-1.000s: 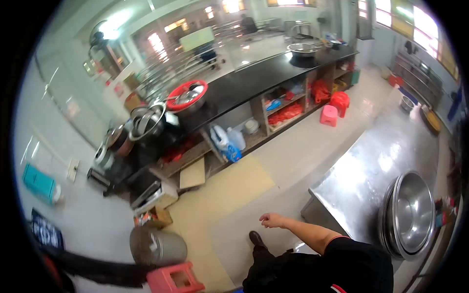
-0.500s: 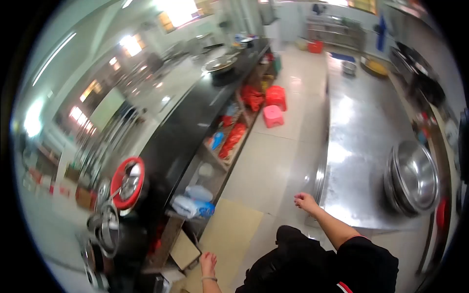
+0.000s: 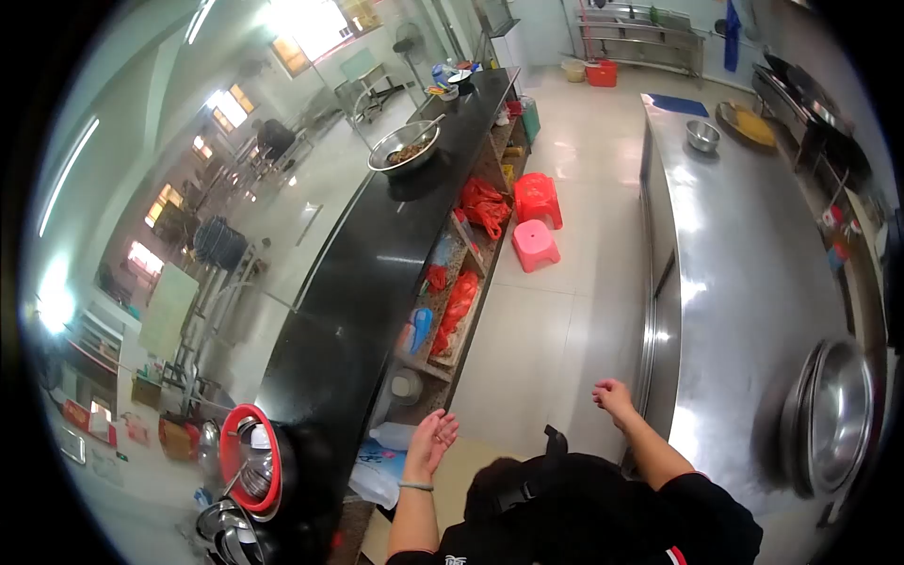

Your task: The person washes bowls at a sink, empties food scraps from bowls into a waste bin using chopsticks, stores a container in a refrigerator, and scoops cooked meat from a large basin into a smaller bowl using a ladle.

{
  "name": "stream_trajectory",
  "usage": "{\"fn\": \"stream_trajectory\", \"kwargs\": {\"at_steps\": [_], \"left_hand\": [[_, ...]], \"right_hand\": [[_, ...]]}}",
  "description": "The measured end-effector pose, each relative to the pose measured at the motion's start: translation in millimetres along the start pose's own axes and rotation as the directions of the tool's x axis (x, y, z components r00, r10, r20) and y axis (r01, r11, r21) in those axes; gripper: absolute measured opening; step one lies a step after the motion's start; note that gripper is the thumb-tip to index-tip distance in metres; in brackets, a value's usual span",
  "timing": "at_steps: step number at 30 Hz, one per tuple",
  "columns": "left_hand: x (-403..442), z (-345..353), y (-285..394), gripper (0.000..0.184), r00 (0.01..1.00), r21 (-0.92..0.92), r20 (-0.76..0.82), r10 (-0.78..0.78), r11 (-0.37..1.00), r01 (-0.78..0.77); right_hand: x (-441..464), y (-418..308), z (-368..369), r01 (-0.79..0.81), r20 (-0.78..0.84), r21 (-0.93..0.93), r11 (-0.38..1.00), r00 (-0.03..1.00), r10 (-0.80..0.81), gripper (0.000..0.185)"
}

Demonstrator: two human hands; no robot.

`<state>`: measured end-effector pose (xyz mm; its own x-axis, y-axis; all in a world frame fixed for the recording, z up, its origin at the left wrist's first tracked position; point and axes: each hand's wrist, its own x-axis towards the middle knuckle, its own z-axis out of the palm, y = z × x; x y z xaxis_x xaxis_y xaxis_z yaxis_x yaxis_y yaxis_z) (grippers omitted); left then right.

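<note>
My left hand [image 3: 431, 444] is in front of me with palm turned up and fingers loosely spread. It holds nothing and is beside the black counter [image 3: 330, 292], above white-and-blue plastic packages [image 3: 381, 466] at the lower shelf. A band circles that wrist. Over the aisle, near the edge of the stainless steel table [image 3: 744, 254], my right hand [image 3: 614, 397] hangs bare, its fingers loosely curled and apart. Nested large steel basins [image 3: 841, 414] stand on the table at right. A steel bowl [image 3: 400, 168] holding dark food sits on the counter.
A pink stool [image 3: 535, 245] and a red stool [image 3: 537, 200] stand in the aisle against the shelves. A red basin [image 3: 229, 457] with metal bowls is at lower left. A small steel bowl [image 3: 702, 137] and a blue board [image 3: 678, 104] lie on the table's far part.
My view has shifted forward along the aisle, and the stools and far bowls look nearer. My left hand has risen and its palm has opened upward; my right hand stays over the aisle.
</note>
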<state>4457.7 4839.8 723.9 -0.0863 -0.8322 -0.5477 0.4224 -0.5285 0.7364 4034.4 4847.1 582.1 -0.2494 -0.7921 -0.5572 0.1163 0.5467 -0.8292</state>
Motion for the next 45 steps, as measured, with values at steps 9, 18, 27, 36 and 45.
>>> {"fn": "stream_trajectory", "kwargs": {"at_steps": [9, 18, 27, 36, 45], "left_hand": [[209, 71, 96, 0.041, 0.983, -0.259, 0.178, 0.031, 0.966, 0.016], [506, 194, 256, 0.082, 0.971, -0.447, 0.174, 0.165, 0.892, -0.071], [782, 293, 397, 0.093, 0.965, -0.596, -0.129, 0.228, 0.76, -0.259], [894, 270, 453, 0.09, 0.974, -0.785, -0.198, 0.106, 0.579, -0.223], [946, 239, 466, 0.043, 0.832, -0.129, -0.187, 0.522, 0.827, -0.547]], "right_hand": [[137, -132, -3, 0.066, 0.028, 0.114, 0.991, 0.997, -0.069, 0.023], [271, -143, -79, -0.034, -0.325, 0.405, 0.914, 0.929, 0.178, 0.02], [338, -204, -76, -0.195, -0.38, 0.586, 0.787, 0.791, 0.479, 0.021], [544, -342, -130, -0.186, -0.306, 0.299, 0.936, 0.91, 0.279, 0.013], [674, -464, -128, 0.054, -0.465, -0.335, 0.941, 0.859, -0.215, 0.023]]}}
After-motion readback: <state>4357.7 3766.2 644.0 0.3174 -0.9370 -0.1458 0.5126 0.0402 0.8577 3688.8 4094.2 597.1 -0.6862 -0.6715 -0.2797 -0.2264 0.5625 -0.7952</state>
